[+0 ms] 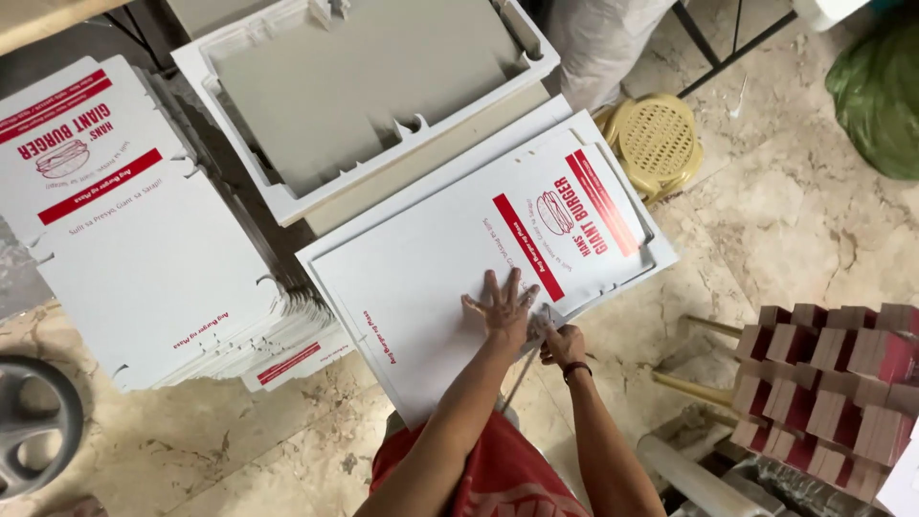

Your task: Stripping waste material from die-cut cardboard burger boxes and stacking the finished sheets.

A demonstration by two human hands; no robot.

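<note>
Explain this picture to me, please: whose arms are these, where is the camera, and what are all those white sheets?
There is one picture, taken by a camera worn on a person's head and looking down, so the two bare arms at the bottom are that person's own. The left hand lies flat with fingers spread on a printed white cardboard sheet, an unfolded box blank that sits on top of a few more. The right hand is at the sheet's near edge and is closed around a thin stick-like tool; what kind of tool is too small to tell. To the left is a tall stack of printed blanks. Above is a white frame with a grey board. On the stone floor stand a yellow plastic stool and, at right, rows of folded brown and red cartons.
</note>
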